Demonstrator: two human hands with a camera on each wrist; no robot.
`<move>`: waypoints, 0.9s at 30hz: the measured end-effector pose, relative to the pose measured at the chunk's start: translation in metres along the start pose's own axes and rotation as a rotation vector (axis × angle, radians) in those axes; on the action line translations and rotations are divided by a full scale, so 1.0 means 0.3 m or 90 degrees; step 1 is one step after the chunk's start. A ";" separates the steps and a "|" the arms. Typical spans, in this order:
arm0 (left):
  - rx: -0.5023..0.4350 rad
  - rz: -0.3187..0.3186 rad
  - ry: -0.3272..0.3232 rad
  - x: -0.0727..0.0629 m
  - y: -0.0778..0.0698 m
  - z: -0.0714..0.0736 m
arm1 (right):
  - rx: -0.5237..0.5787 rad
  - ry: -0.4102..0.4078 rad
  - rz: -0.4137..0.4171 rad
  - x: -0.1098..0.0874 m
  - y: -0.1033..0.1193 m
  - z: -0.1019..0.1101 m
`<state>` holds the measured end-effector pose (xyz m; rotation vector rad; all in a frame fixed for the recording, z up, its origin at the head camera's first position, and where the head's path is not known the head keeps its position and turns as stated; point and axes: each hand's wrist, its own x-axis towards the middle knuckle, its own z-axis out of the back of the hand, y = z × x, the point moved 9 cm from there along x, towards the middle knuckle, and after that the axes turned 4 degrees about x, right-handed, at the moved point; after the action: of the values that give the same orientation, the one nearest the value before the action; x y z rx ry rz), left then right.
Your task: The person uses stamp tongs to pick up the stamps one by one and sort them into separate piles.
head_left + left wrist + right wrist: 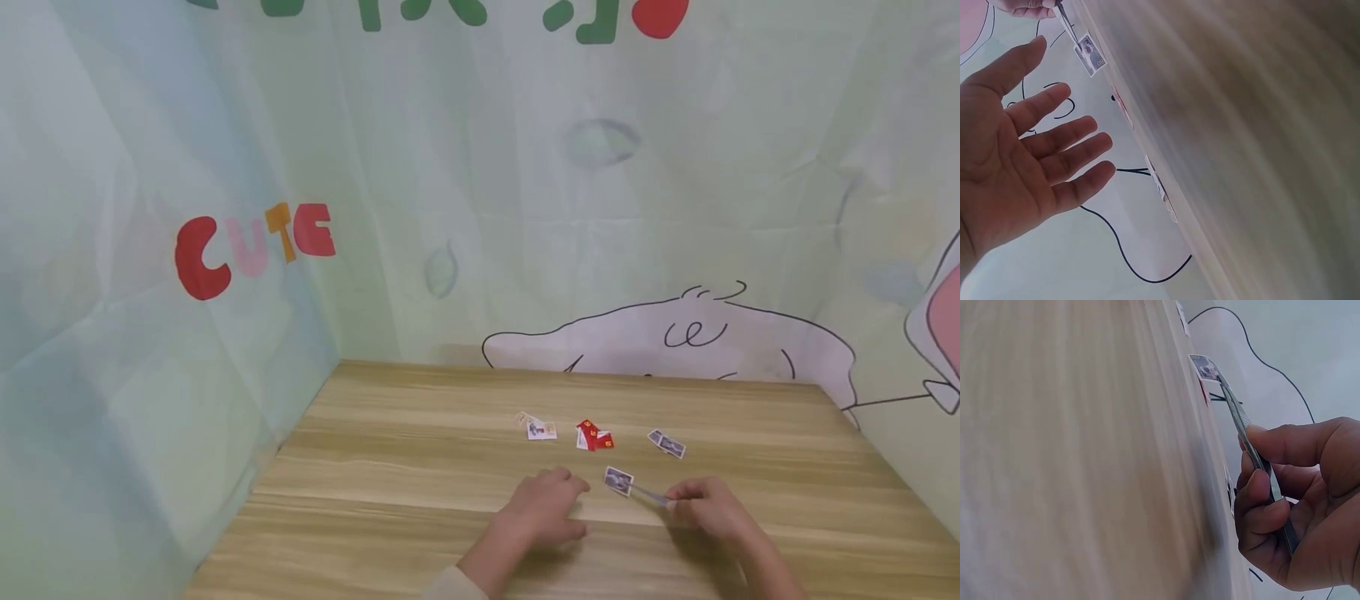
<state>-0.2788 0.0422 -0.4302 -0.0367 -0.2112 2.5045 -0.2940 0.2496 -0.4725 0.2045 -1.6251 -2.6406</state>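
My right hand [708,507] grips a pair of metal tweezers [1247,440], the thumb and fingers wrapped round its arms. At the tweezers' tips is a dark postage stamp [618,481] with a white border, held up in front of the far stamps in the right wrist view. The left hand [546,508] is to the left of that stamp, palm inward, with nothing in it. Its fingers spread loosely in the left wrist view, where the tweezers and the stamp [1090,55] show past the thumb.
Behind the hands lie three small groups on the wooden table [390,467]: pale stamps [542,430] at left, red stamps [592,435] in the middle, dark stamps [667,443] at right. A printed cloth backdrop [465,208] rises along the table's back and left edges.
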 end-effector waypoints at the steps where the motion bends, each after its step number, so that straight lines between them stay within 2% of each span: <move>1: -0.003 0.001 0.003 0.001 -0.001 -0.002 | -0.001 -0.003 -0.003 -0.001 -0.003 0.005; 7: -0.017 0.006 0.013 0.018 -0.007 -0.007 | -0.009 -0.032 -0.031 0.001 -0.028 0.042; 16: -0.024 0.006 0.018 0.049 -0.015 -0.017 | 0.019 -0.035 -0.071 0.015 -0.074 0.076; 27: 0.022 0.011 0.016 0.077 -0.041 -0.018 | 0.044 -0.024 -0.072 0.037 -0.088 0.101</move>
<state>-0.2899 0.0663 -0.4332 -0.0555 -0.1577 2.5228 -0.3078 0.2874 -0.4836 0.2584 -1.7699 -2.6874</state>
